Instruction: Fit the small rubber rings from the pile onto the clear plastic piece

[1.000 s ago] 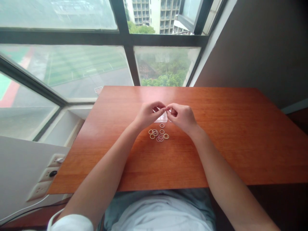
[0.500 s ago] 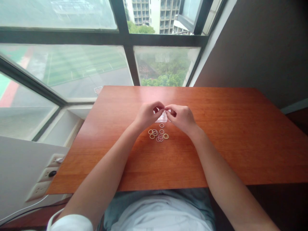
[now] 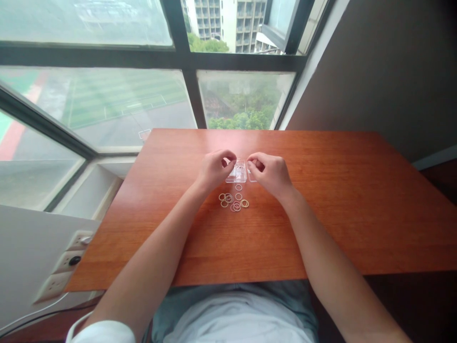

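A small clear plastic box [image 3: 236, 179] stands on the table under my hands, with what looks like a ring inside. My left hand [image 3: 215, 170] is over its left side, thumb and fingertips drawn together; anything between them is too small to make out. To the right, my right hand [image 3: 272, 172] is also pinched, and I cannot see what it holds, if anything. A clear flat piece [image 3: 253, 179], perhaps the lid, lies partly hidden beneath it. Nearer me lie several thin pale rings, among them a single ring [image 3: 238, 184], a yellowish pair [image 3: 244, 200] and a pinkish cluster [image 3: 235, 210].
The brown wooden table [image 3: 339, 205] reaches to the window frame [image 3: 194, 95] at the back. A grey wall [image 3: 378, 71] rises on the right. Wall sockets [image 3: 67, 262] with plugs and cables are at the lower left.
My hands were touching at the fingertips above the box; now they have drawn apart, left and right, and more of the box shows between them. The loose rings keep their arrangement.
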Demonstrator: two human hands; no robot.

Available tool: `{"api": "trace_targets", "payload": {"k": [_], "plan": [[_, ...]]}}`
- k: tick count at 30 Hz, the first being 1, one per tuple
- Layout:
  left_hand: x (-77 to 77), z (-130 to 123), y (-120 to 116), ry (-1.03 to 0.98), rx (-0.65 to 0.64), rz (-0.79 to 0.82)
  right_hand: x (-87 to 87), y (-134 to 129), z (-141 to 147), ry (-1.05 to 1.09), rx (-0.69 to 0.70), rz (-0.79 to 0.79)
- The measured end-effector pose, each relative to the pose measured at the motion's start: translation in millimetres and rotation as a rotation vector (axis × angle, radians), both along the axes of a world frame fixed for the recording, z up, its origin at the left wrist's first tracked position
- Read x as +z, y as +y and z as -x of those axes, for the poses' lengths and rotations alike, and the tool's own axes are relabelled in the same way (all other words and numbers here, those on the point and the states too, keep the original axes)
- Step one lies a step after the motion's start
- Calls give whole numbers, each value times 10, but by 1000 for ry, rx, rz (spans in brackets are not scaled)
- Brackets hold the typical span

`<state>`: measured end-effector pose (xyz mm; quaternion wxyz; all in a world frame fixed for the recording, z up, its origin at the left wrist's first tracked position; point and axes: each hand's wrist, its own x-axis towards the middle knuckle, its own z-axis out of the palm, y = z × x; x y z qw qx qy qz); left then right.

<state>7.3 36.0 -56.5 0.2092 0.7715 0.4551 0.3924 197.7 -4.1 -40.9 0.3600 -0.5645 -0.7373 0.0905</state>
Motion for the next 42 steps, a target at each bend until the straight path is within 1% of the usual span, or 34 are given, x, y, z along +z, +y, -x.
{"api": "trace_targets", "payload": {"k": [4,9,12,15,17,19,22,26,30,32,34,36,39,42], "plan": [[-4,16,6,1,2,-6,13,-2,-17,2,29,5],[-13,38,25,3,13,-26,49,-31,-36,-65,154,84],[-1,49,30,10,20,-32,78,-70,-9,-194,252,173],[13,54,31,17,30,-30,103,-112,49,-389,316,248],[19,54,29,20,33,-25,114,-134,93,-516,316,286],[21,50,27,21,29,-17,123,-148,131,-599,295,331],[17,43,21,19,8,-4,134,-155,170,-651,264,383],[7,40,18,14,-22,5,133,-151,193,-670,257,412],[5,45,19,13,-33,-4,80,-135,182,-611,266,390],[11,47,18,10,-36,-9,48,-121,165,-543,269,355],[20,46,16,7,-36,-10,30,-105,142,-420,266,309],[31,43,12,3,-37,-8,33,-86,112,-251,252,248],[43,37,7,-2,-44,-6,55,-58,58,1,197,139],[46,30,1,2,-55,-5,53,-27,11,165,147,79]]}}
